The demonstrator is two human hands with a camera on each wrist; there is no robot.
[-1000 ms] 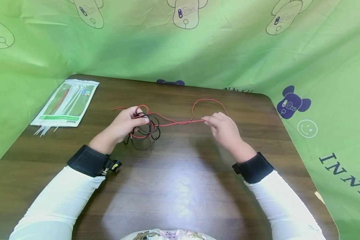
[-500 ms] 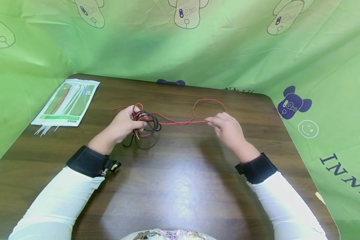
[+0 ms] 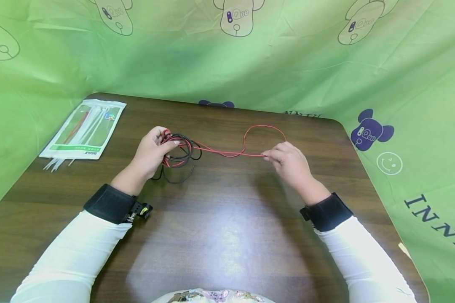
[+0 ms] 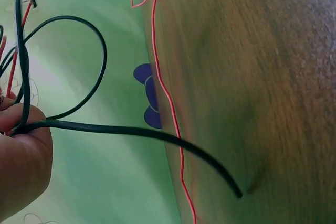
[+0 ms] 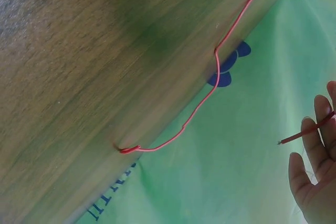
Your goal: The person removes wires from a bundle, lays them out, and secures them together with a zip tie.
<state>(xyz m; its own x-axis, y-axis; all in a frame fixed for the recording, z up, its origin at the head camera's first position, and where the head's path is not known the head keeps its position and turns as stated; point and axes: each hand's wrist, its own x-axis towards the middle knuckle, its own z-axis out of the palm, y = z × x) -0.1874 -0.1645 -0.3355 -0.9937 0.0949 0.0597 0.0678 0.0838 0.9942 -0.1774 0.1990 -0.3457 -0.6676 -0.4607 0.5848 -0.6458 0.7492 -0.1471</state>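
At the centre-left of the table my left hand (image 3: 148, 153) grips a bundle of black wire (image 3: 191, 145) wound together with red wire (image 3: 221, 152). One black loop hangs below the bundle. In the left wrist view, the black wire's free end (image 4: 157, 133) sticks out past the thumb. My right hand (image 3: 291, 166) pinches the red wire between thumb and fingers, and a stretch runs nearly straight between the hands. In the right wrist view a short cut red end (image 5: 296, 137) with bare strands lies across the fingers. Another red length curves behind the right hand.
A clear plastic bag of cable ties (image 3: 83, 130) lies at the table's back left, several white tips poking out of its near end. Green printed sheeting (image 3: 167, 59) borders the brown wood-grain table (image 3: 227, 202) at the back and sides.
My left hand has shifted slightly up and left with the wire bundle, and its loops have gathered. The red tail left of that hand is no longer visible. My right hand has moved slightly right.
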